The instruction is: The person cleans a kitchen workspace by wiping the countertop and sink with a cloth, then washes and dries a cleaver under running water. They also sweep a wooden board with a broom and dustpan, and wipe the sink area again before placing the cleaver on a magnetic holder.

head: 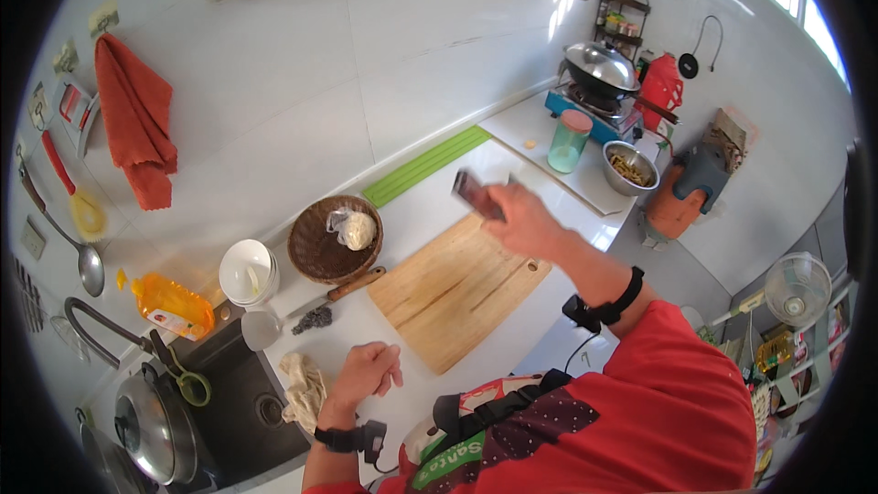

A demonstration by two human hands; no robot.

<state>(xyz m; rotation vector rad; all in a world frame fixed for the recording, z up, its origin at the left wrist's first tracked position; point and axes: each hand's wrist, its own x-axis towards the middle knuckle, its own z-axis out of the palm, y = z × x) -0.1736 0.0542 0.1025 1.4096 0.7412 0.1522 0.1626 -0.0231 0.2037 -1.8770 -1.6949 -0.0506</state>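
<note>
My right hand [525, 219] grips a dark reddish-brown, block-like object [478, 195] above the far end of a wooden cutting board [459, 288]. Motion blurs the object, so its exact kind is unclear. Over the white counter, left of the board's near end, my left hand [370, 372] hangs with its fingers curled and nothing visible in it. A beige cloth [302, 387] lies close beside that hand. Beyond it are a dark scouring pad [313, 320] and a wooden-handled knife [357, 285]. The brown wicker basket [319, 240] holds a pale lump [358, 230] with clear plastic around it.
Left are a dark sink [236, 418], a lidded pot [147, 425], stacked white bowls [247, 271] and an orange liquid bottle [175, 305]. A green mat [429, 166] lies along the wall. Far right stand a pink-lidded jar [571, 140], a metal bowl [630, 168] and a wok [600, 68] on a stove.
</note>
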